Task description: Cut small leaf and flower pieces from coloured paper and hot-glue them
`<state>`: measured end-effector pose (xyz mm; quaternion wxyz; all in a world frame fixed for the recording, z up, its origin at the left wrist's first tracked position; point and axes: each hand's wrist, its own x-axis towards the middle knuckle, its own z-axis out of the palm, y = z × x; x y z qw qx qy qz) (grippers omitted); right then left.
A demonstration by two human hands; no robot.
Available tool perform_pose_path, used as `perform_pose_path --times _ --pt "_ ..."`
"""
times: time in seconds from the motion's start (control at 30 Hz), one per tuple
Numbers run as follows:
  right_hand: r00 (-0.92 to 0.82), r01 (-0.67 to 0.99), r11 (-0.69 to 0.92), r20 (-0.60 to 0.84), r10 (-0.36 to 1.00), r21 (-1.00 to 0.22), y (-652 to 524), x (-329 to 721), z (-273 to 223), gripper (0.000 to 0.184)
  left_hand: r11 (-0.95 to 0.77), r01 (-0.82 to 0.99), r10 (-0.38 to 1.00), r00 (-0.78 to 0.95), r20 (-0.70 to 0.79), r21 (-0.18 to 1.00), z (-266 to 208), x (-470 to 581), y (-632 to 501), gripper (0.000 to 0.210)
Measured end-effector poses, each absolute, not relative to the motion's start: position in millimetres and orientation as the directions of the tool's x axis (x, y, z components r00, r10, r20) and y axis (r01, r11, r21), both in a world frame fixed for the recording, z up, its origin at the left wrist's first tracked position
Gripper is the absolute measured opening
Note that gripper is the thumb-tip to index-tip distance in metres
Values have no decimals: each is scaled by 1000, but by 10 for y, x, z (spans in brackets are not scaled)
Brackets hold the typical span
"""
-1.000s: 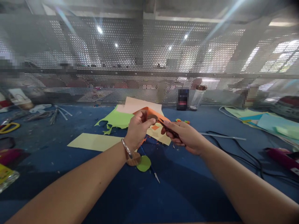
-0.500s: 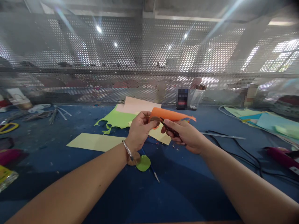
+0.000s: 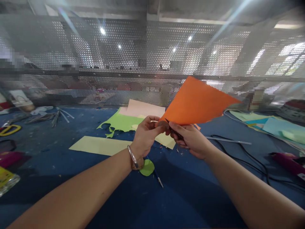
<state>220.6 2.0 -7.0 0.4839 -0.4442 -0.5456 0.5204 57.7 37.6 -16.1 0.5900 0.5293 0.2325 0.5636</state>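
Observation:
My left hand (image 3: 146, 135), with a silver bangle at the wrist, is closed on an orange sheet of paper (image 3: 195, 101) and a small brown disc (image 3: 163, 123) laid against its lower left corner. My right hand (image 3: 192, 138) is closed around dark pointed scissors (image 3: 167, 121), their tip beside the disc at the paper's edge. Most of the scissors is hidden by the fingers. The sheet stands up and spreads out beyond both hands. Below my left wrist lie a green round cutout (image 3: 147, 168) and a blue pen (image 3: 157, 178).
On the blue table lie a cut green sheet (image 3: 119, 121), a pink sheet (image 3: 144, 108) and a pale yellow strip (image 3: 100, 145). Yellow-handled scissors (image 3: 10, 130) are at the left. A black cable (image 3: 252, 156) and purple tool (image 3: 287, 162) lie right. A perforated metal screen (image 3: 133, 57) stands behind.
The orange sheet has swung up and opened out from a low, curled position, now covering the phone-like box and glass jar behind. Both hands keep their hold and have barely shifted.

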Motion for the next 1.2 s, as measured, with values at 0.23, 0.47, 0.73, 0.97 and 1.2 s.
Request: perform_pose_path --times 0.23,0.47,0.73,0.97,1.2 --pt "-127 11 59 57 990 -998 19 2196 -59 47 -192 -496 902 251 351 847 -168 608 369 30" --pt "-109 15 66 64 992 -998 15 2184 -66 47 -169 -472 920 239 310 865 -145 604 329 24" --pt "-122 8 86 84 989 -996 21 2195 -66 45 -161 -452 933 219 284 878 -132 596 322 20" --pt "-145 56 91 82 986 -994 26 2220 -61 46 -122 -381 958 197 210 916 -126 580 341 18" --pt "-128 46 83 77 989 -995 21 2203 -56 45 -112 -353 959 208 195 929 -122 562 359 15"
